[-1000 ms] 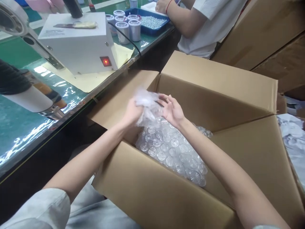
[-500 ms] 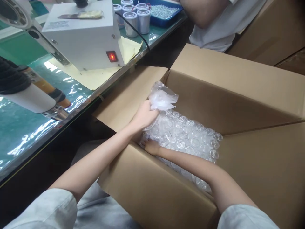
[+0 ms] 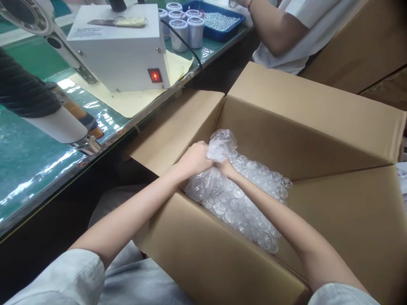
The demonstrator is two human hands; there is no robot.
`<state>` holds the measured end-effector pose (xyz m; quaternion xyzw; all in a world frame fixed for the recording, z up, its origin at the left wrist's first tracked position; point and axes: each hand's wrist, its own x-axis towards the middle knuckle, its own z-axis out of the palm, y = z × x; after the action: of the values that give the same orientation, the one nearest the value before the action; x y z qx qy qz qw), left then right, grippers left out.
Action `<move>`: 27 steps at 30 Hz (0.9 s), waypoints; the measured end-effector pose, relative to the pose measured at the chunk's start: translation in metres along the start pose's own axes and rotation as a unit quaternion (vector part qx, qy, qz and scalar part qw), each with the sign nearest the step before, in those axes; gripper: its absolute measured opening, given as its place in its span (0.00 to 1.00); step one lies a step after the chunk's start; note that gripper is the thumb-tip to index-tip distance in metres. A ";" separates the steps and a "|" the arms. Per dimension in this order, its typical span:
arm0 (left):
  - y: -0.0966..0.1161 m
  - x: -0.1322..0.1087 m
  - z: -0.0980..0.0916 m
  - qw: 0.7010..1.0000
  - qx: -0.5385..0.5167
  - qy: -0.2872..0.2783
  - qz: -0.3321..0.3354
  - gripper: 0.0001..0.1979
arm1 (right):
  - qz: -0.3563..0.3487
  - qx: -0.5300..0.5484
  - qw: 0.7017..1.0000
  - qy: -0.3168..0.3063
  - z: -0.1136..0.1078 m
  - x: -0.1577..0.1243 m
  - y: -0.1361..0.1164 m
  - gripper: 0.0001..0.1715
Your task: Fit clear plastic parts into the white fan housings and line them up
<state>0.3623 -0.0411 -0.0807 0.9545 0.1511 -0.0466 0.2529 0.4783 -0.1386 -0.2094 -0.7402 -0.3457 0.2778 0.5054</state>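
Inside the open cardboard box (image 3: 254,120) lies a clear plastic bag (image 3: 221,146), its top gathered into a bunch that sticks up. My left hand (image 3: 196,159) is closed around the bag's neck, just below the bunched end. Right beside it, my right hand (image 3: 225,168) grips the same neck, its fingers partly hidden behind the plastic. Below both hands, rows of clear round pieces (image 3: 237,192) with radial lines fill the bag; their exact kind I cannot make out.
Left is a green-topped bench (image 3: 19,169) with a white machine (image 3: 121,55), its red switch lit, and a black hose with a metal nozzle (image 3: 87,144). Behind stand several white tubs (image 3: 179,36) and a blue tray (image 3: 219,36). A co-worker's arm (image 3: 280,34) is at the top.
My right hand has moved up from the bag's lower left side to its neck, beside my left hand. The bunched end sits a little lower and further right.
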 end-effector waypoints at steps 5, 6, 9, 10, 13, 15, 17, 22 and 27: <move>-0.001 0.000 0.007 0.994 0.031 -0.084 -0.057 0.05 | 0.039 0.106 0.992 0.055 -0.038 -0.006 -0.023 0.13; -0.001 0.000 0.007 0.993 0.034 -0.092 -0.061 0.05 | 0.049 0.129 0.988 0.064 -0.045 -0.009 -0.027 0.15; 0.000 0.000 0.007 0.995 0.031 -0.080 -0.055 0.09 | 0.085 0.195 0.974 0.074 -0.062 -0.016 -0.035 0.19; 0.000 0.000 0.007 0.996 0.026 -0.066 -0.048 0.11 | 0.096 0.214 0.969 0.076 -0.065 -0.019 -0.036 0.20; 0.002 -0.001 0.005 1.000 -0.004 -0.023 -0.009 0.18 | 0.123 0.265 0.953 0.077 -0.066 -0.025 -0.036 0.21; 0.003 -0.002 0.005 0.998 -0.054 -0.013 0.038 0.18 | 0.131 0.294 0.944 0.074 -0.061 -0.028 -0.036 0.20; 0.002 -0.002 0.005 0.989 -0.120 -0.016 0.082 0.13 | 0.134 0.318 0.936 0.067 -0.054 -0.029 -0.036 0.18; -0.006 -0.002 0.010 0.980 -0.185 -0.001 0.080 0.03 | 0.135 0.371 0.917 0.054 -0.041 -0.019 -0.038 0.16; -0.008 -0.004 0.014 0.968 -0.243 0.017 0.054 0.08 | 0.115 0.393 0.911 0.053 -0.040 -0.016 -0.034 0.18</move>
<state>0.3561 -0.0418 -0.0958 0.8718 0.1099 0.0212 0.4769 0.4907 -0.1649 -0.1630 -0.5301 -0.0937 0.4080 0.7374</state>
